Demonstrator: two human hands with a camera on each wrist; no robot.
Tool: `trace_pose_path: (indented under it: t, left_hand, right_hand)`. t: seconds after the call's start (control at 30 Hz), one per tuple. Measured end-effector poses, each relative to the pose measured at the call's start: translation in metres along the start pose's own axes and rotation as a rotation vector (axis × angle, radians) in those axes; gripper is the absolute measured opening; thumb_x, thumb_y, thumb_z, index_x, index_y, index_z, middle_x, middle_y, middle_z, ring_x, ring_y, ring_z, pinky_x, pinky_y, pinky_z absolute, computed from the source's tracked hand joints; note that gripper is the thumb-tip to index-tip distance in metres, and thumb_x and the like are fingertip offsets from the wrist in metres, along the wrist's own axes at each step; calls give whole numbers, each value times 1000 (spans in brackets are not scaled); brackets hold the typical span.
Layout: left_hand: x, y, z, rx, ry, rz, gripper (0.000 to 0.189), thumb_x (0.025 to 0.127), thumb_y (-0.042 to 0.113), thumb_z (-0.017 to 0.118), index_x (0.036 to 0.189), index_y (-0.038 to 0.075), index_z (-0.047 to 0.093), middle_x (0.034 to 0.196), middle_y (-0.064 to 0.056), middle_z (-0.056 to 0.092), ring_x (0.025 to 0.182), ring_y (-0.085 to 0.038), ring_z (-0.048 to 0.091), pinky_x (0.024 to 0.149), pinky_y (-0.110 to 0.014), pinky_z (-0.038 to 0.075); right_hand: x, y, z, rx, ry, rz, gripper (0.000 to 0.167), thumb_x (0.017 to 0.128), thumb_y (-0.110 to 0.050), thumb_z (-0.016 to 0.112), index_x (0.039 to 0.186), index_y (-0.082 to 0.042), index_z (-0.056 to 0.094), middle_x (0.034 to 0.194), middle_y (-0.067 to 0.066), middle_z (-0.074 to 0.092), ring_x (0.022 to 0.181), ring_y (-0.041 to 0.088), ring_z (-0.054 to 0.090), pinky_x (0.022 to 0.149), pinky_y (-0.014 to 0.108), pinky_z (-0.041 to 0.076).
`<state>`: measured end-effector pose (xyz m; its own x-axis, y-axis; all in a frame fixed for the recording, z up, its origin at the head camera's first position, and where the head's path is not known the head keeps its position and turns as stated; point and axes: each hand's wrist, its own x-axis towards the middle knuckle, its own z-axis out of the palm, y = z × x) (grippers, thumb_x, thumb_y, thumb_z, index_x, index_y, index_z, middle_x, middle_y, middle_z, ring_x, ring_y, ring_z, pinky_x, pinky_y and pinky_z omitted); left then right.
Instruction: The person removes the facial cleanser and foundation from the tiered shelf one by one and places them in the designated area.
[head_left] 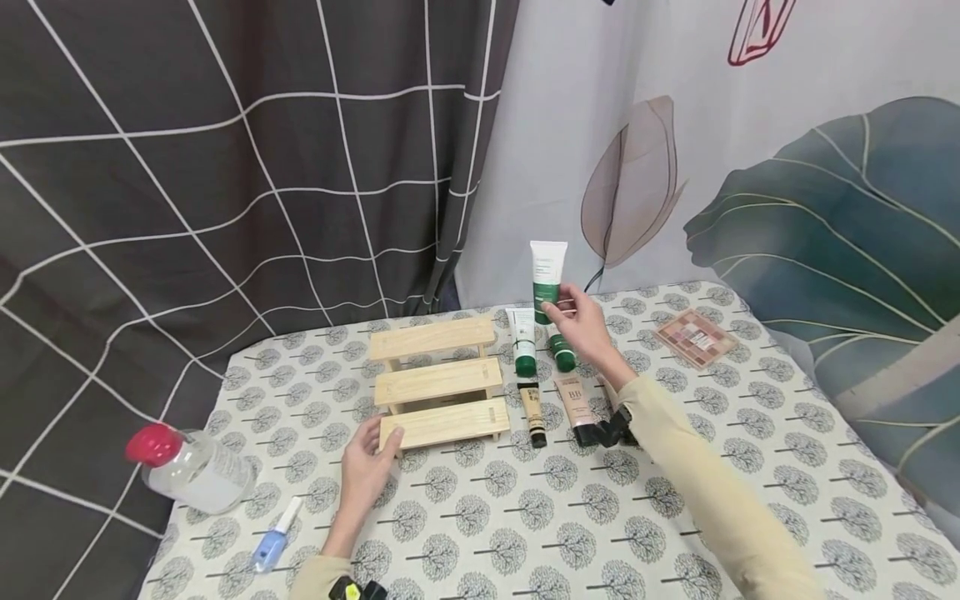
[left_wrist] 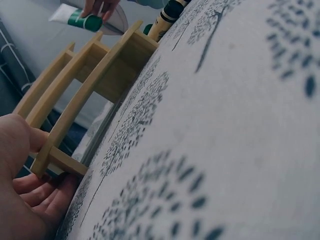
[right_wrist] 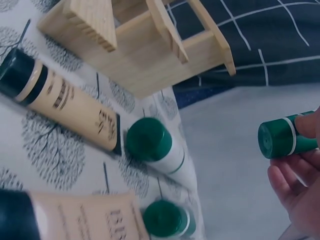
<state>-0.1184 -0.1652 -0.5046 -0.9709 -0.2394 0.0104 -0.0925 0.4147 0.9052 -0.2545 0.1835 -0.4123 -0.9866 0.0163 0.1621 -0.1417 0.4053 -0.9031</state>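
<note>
My right hand (head_left: 582, 323) holds a white-and-green squeeze tube (head_left: 550, 271) up over the back of the table, its green cap downward. In the right wrist view that green cap (right_wrist: 276, 138) shows beside the fingers. My left hand (head_left: 366, 467) grips the left front end of a three-step wooden rack (head_left: 438, 380), thumb on top and fingers underneath. Below the raised tube lie a white tube with a green cap (head_left: 523, 340) and another green-capped tube (head_left: 562, 350), partly hidden by the right hand.
Nearer the front lie a yellow-beige tube (head_left: 532, 408) and a pink BB tube (head_left: 575, 402); another is mostly behind the right wrist. A makeup palette (head_left: 697, 337) lies at right. A red-capped clear bottle (head_left: 206, 471) and a blue bottle with a white cap (head_left: 273, 537) are at left.
</note>
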Motion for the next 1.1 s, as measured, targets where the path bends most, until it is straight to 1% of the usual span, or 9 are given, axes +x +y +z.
trace_pose_path:
  t: [0.07,0.27,0.43,0.63,0.77,0.9,1.03,1.1]
  left_hand:
    - [0,0,0,1,0,4,55,98,28,68,142,-1,52,131,-27,63,120,-42,64,102,-49,57]
    - [2,-3,0,-6,-14,-20,55,98,26,68,143,1,50,134,-25,62,123,-41,62,103,-48,57]
    - [2,-4,0,-8,-18,-33,56,98,27,68,145,2,49,136,-25,61,124,-40,62,104,-48,56]
    - [2,-3,1,-11,-20,-23,56,98,27,68,145,2,49,135,-25,61,123,-40,63,104,-47,57]
    - [3,-3,0,-15,-19,-21,56,98,26,68,145,1,49,135,-25,62,123,-40,63,104,-47,56]
    - [3,-2,0,-15,-18,-24,54,98,25,68,144,1,50,134,-24,62,122,-39,63,103,-46,57]
    - [3,-2,0,-14,-19,-25,54,99,27,67,143,1,50,133,-25,62,122,-40,63,103,-47,57]
    - [2,-2,0,-17,-20,-26,55,98,27,67,144,1,50,134,-25,62,123,-40,63,103,-48,57]
  right_hand:
    - [-3,4,-4,-7,2,9,42,101,-22,62,135,1,52,125,22,61,114,36,60,105,49,53]
    - [-11,18,-15,-55,3,23,43,102,-24,61,135,2,52,126,24,61,116,36,60,106,49,52]
    - [-15,27,-22,-84,13,48,46,102,-27,61,136,3,52,126,24,62,114,36,60,102,49,53]
    - [-19,41,-30,-117,36,51,47,102,-26,62,136,3,50,123,24,60,109,34,58,97,43,52]
    - [-21,53,-35,-125,36,55,46,102,-25,62,136,4,50,120,23,60,105,31,57,95,39,51]
    - [-22,65,-39,-144,43,90,49,101,-27,62,137,4,49,120,22,61,103,28,58,94,37,52]
    - [-22,75,-44,-163,58,124,51,101,-26,62,139,5,48,118,22,61,101,26,58,91,32,52]
    - [-22,79,-45,-172,59,139,51,101,-26,62,138,5,48,117,22,61,100,27,58,89,32,52]
